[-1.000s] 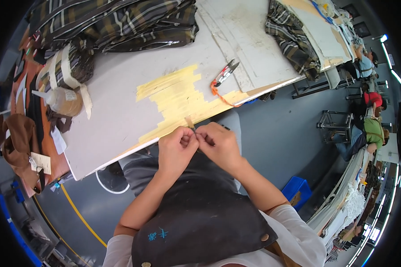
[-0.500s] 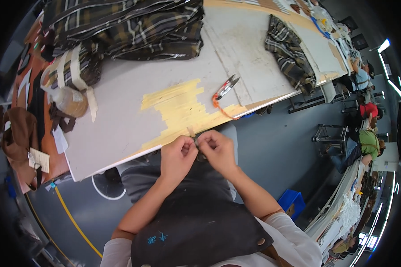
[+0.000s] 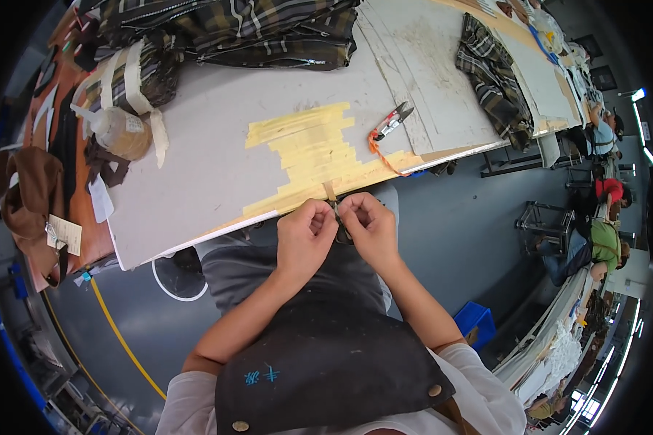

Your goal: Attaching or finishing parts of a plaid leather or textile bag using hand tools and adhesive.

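Observation:
My left hand (image 3: 306, 239) and right hand (image 3: 370, 233) are closed in a pinch at the table's front edge, both gripping a small dark strip (image 3: 337, 209). A short tan strip (image 3: 329, 190) rises above their fingertips onto the yellow tape patch (image 3: 297, 138); whether it joins the dark piece I cannot tell. Fingers hide most of the held piece. Beyond and to the right lie black-bladed snips (image 3: 390, 122) with an orange cord.
Plaid garments (image 3: 254, 32) cover the back, more plaid fabric (image 3: 492, 83) the right. A plastic bottle (image 3: 123, 134) and brown fabric (image 3: 29, 188) sit left. A stool (image 3: 544, 221), seated co-workers (image 3: 602, 239) and a blue crate (image 3: 474, 325) are right.
The view has shifted, so table and hands appear further right in the picture. Both hands stay pinched on the small piece at the edge, with slight finger movement.

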{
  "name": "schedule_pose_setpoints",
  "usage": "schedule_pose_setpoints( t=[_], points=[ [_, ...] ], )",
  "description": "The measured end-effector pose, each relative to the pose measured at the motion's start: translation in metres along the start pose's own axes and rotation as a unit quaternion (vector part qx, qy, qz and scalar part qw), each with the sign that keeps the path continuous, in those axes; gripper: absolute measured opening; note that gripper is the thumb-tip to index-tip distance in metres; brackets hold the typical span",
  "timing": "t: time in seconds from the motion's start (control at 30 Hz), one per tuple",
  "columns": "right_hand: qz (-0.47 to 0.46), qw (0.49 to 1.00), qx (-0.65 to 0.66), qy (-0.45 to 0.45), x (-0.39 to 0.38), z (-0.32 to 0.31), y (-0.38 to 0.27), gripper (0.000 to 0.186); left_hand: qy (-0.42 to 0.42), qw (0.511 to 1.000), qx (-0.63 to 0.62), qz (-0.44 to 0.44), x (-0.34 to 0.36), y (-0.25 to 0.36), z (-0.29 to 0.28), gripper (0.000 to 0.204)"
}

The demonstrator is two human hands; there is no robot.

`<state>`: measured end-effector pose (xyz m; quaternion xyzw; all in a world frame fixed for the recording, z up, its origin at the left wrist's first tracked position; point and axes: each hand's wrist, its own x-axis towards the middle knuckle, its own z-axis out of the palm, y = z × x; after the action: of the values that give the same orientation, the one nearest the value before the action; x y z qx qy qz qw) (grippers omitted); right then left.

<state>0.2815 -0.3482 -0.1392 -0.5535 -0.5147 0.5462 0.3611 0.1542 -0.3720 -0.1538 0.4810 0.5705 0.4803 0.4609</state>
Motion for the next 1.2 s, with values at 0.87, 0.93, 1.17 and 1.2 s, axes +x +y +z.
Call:
schedule_pose_setpoints(
  t=[0.87, 0.93, 1.17, 1.2],
  points=[
    [-0.049, 0.995, -0.043, 0.069, 0.000, 0.008, 0.007, 0.005, -0.008, 0.990, -0.133, -0.036, -0.002, -0.052, -0.002, 0.042],
    [-0.050, 0.995, -0.041, 0.074, 0.001, 0.009, 0.006, 0.005, -0.049, 0.976, -0.201, -0.066, 0.005, -0.067, -0.002, 0.039],
    [-0.052, 0.993, -0.058, 0.086, -0.002, 0.011, 0.005, 0.005, -0.111, 0.880, -0.411, -0.211, 0.010, -0.077, 0.009, 0.020],
    [-0.050, 0.993, -0.063, 0.083, -0.003, 0.011, 0.005, 0.005, -0.111, 0.879, -0.413, -0.212, 0.009, -0.079, 0.009, 0.020]
  ],
)
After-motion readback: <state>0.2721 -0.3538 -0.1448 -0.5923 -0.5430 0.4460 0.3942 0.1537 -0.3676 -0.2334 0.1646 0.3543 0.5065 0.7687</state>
